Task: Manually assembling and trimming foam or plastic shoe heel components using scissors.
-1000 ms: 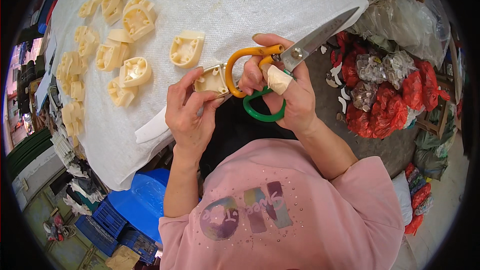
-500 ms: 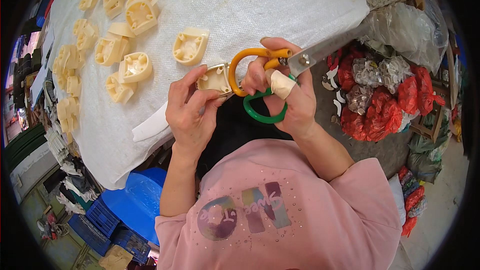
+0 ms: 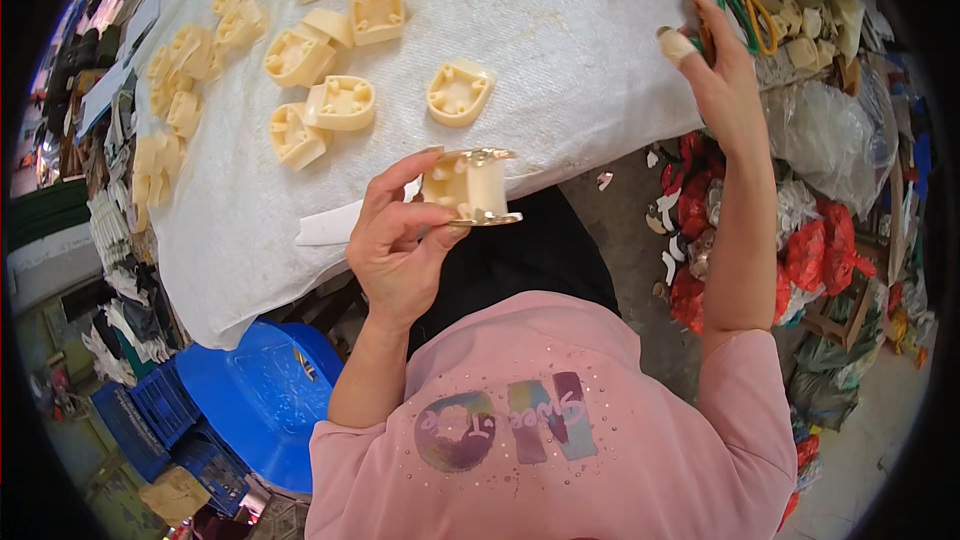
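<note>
My left hand (image 3: 395, 250) is closed on a cream plastic piece (image 3: 488, 187) with shiny gold-coloured plates along its edges. It is held up at the table's near edge, turned on its side, between thumb and fingers. My right hand (image 3: 728, 80), with tape wrapped round the thumb, reaches to the table's right corner. Its fingers curl round something dark and grey that the hand mostly hides. Just beside it lie scissors with green and orange handles (image 3: 752, 18). One cream moulded piece (image 3: 460, 93) lies alone on the table, and several more (image 3: 345, 103) are grouped to its left.
White woven sheeting (image 3: 560, 70) covers the table. A white strip (image 3: 328, 227) lies at its near edge. Below left stand a blue tub (image 3: 250, 400) and blue crates (image 3: 165, 405). Red plastic bags (image 3: 825, 250) and clear bags crowd the floor at right.
My right hand has moved away to the table's right corner, and the orange-and-green scissors it held no longer show plainly. My left hand has turned the cream piece on its side. The view has shifted.
</note>
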